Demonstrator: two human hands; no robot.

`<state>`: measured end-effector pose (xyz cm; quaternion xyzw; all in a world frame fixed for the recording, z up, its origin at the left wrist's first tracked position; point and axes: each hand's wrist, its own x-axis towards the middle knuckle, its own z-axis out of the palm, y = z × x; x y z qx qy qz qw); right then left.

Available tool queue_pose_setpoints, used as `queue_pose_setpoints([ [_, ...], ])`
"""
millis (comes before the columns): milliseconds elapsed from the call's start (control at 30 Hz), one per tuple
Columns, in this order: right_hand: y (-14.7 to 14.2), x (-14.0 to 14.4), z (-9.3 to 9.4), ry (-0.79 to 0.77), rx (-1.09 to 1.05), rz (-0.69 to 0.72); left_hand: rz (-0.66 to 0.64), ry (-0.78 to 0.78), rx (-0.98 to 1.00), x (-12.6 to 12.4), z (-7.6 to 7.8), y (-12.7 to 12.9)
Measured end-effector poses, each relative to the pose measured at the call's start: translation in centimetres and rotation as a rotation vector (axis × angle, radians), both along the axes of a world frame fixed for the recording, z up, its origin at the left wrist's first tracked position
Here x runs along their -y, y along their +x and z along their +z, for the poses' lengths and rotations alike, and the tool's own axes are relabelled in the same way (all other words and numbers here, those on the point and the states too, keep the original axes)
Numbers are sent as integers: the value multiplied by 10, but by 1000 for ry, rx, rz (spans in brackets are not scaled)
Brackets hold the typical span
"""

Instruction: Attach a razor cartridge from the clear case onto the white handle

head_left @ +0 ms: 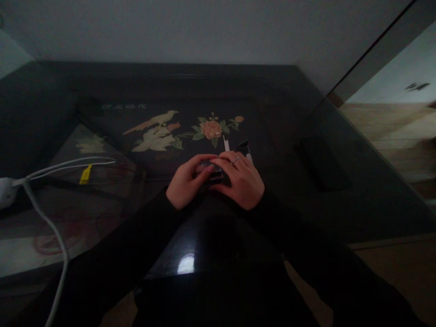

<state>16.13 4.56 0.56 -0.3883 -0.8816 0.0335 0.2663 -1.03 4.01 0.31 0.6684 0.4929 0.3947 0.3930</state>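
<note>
My left hand (190,179) and my right hand (243,181) meet over the dark table, fingers curled around a small dark, glossy object (215,175). The fingers cover much of it, and dim light hides what kind it is. A ring shows on one finger of my right hand. Just past that hand lie a slim white piece with a notched tip (226,143) and a T-shaped thing with a black head and pale handle (244,145), which looks like a razor. My right hand partly hides both.
The glossy table (282,113) carries a bird-and-flower picture (211,129). A flat dark rectangular object (323,163) lies at right. White cables (54,227), a yellow tag (86,174) and a white plug or adapter (6,193) are at left. A wall (170,32) stands behind.
</note>
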Motion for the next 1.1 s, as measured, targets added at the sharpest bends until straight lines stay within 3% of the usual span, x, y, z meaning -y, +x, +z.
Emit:
queue_pose_setpoints([
  [133,15,-11,6,-19,-106,-15,-2,9,30,0,0,-2],
  [233,45,-28,13,7,-194,-87,-12,7,24,0,0,-2],
  [367,99,-51,14,-56,-181,-148,-42,138,-158,2,-3,-1],
  [533,147,-63,-2,-230,-108,-202,-119,296,-362,4,-9,2],
  [667,156,-65,-14,-345,-33,-192,-142,326,-383,3,-10,3],
  [1100,154,-71,-30,-300,-15,-193,-168,311,-405,1,-12,3],
])
